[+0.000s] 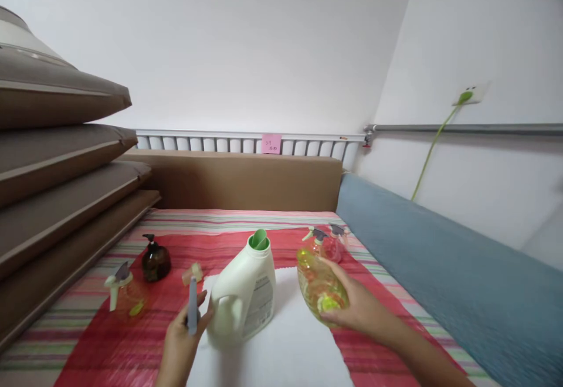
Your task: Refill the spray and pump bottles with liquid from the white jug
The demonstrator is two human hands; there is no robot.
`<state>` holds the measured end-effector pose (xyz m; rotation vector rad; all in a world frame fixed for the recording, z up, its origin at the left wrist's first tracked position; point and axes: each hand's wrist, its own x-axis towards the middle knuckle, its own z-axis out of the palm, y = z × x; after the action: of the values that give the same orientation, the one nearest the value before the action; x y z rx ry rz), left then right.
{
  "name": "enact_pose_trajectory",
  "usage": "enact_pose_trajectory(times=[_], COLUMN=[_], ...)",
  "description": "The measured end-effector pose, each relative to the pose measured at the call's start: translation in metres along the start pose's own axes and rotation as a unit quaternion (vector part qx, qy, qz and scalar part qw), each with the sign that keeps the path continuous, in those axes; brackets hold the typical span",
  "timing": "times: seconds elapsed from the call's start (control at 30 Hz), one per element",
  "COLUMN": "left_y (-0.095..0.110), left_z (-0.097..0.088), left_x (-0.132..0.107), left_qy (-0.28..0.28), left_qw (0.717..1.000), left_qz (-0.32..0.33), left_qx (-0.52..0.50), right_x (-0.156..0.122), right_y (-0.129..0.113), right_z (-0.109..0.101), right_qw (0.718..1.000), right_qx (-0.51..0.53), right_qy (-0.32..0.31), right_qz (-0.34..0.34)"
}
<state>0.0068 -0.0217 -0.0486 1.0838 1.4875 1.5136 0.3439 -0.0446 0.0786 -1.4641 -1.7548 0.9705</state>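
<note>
My left hand [183,329] has its fingers closed around a slim grey piece [192,306], seen nearly edge-on, so its kind is unclear. Just right of it a pale green-white detergent jug [240,293] stands on a white sheet [281,352]; its green mouth is uncapped. In my right hand [352,299] is a clear bottle of yellow-green liquid [323,284], tilted to the left and held up on the jug's right side. The bottle and the jug are apart. My right fingers are partly hidden behind the bottle.
At left stand a spray bottle [127,293], a brown pump bottle [155,260] and a small pale object [192,273]. Two clear spray bottles [334,246] stand behind my right hand. Stacked cushions [65,146] rise at left; a blue-grey padded side [431,258] borders the right.
</note>
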Motion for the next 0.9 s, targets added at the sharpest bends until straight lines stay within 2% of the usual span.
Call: enact_pose_trajectory(times=[0.13, 0.27, 0.5, 0.7, 0.9], left_y=[-0.023, -0.034, -0.035, -0.038, -0.033], left_z=[0.008, 0.018, 0.033, 0.041, 0.048], left_x=[0.015, 0.022, 0.035, 0.043, 0.045], left_qy=[-0.028, -0.032, -0.028, -0.05, -0.072], left_qw=[0.998, 0.994, 0.978, 0.948, 0.919], left_qz=[0.036, 0.089, 0.182, 0.267, 0.323], left_qx=[0.048, 0.062, 0.1, 0.168, 0.217], right_x=[0.02, 0.039, 0.055, 0.06, 0.063], right_y=[-0.021, -0.029, -0.032, -0.026, -0.025], right_z=[-0.01, -0.016, -0.038, -0.065, -0.086], right_qw=[0.993, 0.985, 0.963, 0.927, 0.899], right_qx=[-0.105, -0.145, -0.238, -0.348, -0.403], right_qy=[0.028, 0.022, 0.034, 0.04, 0.029], right_qz=[-0.037, -0.087, -0.121, -0.137, -0.17])
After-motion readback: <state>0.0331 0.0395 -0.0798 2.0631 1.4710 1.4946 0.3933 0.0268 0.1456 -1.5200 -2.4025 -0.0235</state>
